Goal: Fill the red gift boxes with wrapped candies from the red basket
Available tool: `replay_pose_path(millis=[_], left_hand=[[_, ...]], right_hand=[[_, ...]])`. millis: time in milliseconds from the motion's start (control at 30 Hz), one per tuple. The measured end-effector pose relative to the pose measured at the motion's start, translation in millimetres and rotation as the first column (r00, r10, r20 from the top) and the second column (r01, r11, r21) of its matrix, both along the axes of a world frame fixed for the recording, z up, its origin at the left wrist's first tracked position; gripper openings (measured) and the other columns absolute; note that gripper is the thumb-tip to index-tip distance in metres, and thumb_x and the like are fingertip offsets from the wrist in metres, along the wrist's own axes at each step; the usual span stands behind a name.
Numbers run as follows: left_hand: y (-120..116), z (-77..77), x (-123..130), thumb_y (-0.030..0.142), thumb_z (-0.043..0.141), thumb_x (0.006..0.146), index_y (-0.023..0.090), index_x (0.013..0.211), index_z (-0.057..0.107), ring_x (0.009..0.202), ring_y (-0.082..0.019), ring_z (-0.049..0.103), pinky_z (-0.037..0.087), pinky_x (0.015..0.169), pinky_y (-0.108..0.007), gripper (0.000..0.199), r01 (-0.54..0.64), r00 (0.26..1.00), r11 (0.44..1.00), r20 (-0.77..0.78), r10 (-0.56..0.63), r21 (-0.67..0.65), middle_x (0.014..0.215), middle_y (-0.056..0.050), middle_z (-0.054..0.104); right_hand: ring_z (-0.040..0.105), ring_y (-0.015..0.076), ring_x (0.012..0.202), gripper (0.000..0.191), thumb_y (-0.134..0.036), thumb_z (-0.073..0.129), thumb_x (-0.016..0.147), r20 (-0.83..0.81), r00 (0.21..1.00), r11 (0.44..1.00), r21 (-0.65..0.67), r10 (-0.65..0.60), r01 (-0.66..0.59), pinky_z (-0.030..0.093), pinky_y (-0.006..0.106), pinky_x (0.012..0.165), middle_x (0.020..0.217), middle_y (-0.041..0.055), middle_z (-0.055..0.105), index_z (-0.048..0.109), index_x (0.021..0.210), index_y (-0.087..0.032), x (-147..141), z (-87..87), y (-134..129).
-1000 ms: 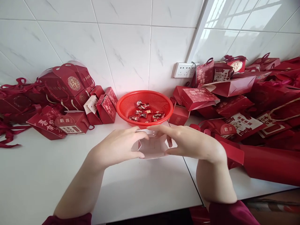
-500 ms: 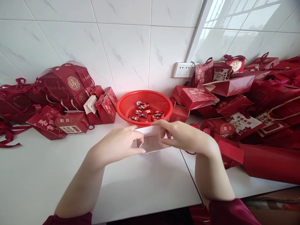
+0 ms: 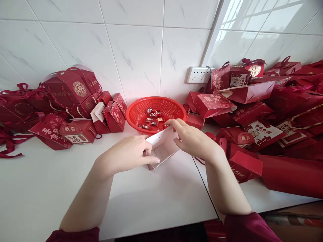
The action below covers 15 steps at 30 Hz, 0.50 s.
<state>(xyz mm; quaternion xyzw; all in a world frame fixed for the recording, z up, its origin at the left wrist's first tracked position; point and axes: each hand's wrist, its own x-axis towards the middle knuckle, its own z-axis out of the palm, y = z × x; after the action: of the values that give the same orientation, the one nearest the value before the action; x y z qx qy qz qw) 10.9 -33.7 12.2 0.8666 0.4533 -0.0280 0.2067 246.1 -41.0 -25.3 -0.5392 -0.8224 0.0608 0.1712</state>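
Between my hands on the white table is an open gift box point(image 3: 163, 149), its pale inside facing up and bare. My left hand point(image 3: 131, 151) grips its left side, the thumb over the near rim. The fingers of my right hand point(image 3: 193, 136) are bent over the box's far right edge and pinch it. Just behind the box stands a red plastic basket point(image 3: 131, 109) with perforated walls. Several wrapped candies point(image 3: 152, 116) lie in it, partly hidden by my right hand.
Assembled red gift boxes point(image 3: 75, 87) with rope handles are piled at the left. A larger heap of red boxes and bags point(image 3: 262, 131) covers the right side. A white power strip point(image 3: 199, 74) is on the tiled wall. A seam point(image 3: 205, 186) runs across the table point(image 3: 141, 208).
The gift box has turned, its right side swinging away from me and its left corner coming nearer. My right hand has moved slightly up with it; my left hand barely moved.
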Motion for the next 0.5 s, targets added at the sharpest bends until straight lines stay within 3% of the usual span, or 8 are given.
replay_pose_path(millis=[100,267,400,500], left_hand=[[5.0,-2.1,-1.5,0.055,0.059,0.085,0.021,0.064,0.061,0.059,-0.014,0.046,0.028,0.053,-0.028,0.04,-0.009,1.0,1.0,0.013,0.009,0.004,0.068,-0.001,0.052],[26.5,-11.9,-9.6,0.061,0.057,0.084,0.019,0.062,0.049,0.057,-0.013,0.037,0.021,0.05,-0.029,0.048,0.007,0.998,1.0,0.054,-0.007,0.001,0.068,-0.001,0.042],[53.1,-23.5,-18.6,0.062,0.057,0.084,0.018,0.061,0.037,0.056,-0.012,0.029,0.017,0.051,-0.029,0.053,-0.007,0.988,0.997,0.155,0.018,-0.073,0.066,0.001,0.033],[71.3,-32.9,-21.5,0.062,0.057,0.084,0.018,0.06,0.036,0.056,-0.011,0.026,0.018,0.052,-0.029,0.054,-0.004,0.968,0.992,0.247,0.035,-0.126,0.064,0.002,0.03]], right_hand=[[0.065,0.0206,0.082,0.062,-0.011,0.049,0.085,0.014,0.991,0.991,0.037,-0.132,0.131,0.036,0.028,0.057,0.133,0.011,0.058,0.036,0.144,-0.021,-0.8,-7.5,11.2],[0.065,0.0241,0.084,0.04,-0.015,0.046,0.086,0.083,0.988,0.979,-0.145,-0.13,0.141,0.035,0.028,0.059,0.095,0.0061,0.071,0.056,0.124,-0.022,2.3,-10.6,25.3],[0.062,0.0225,0.07,0.036,-0.013,0.039,0.089,0.129,0.987,0.98,-0.167,-0.091,0.112,0.031,0.028,0.054,0.08,0.0043,0.07,0.058,0.117,-0.023,2.8,-7.7,27.5],[0.063,0.0203,0.066,0.026,-0.011,0.037,0.088,0.077,0.993,0.954,-0.282,-0.088,0.106,0.032,0.027,0.054,0.067,0.0011,0.069,0.057,0.099,-0.023,2.7,-5.6,29.8]])
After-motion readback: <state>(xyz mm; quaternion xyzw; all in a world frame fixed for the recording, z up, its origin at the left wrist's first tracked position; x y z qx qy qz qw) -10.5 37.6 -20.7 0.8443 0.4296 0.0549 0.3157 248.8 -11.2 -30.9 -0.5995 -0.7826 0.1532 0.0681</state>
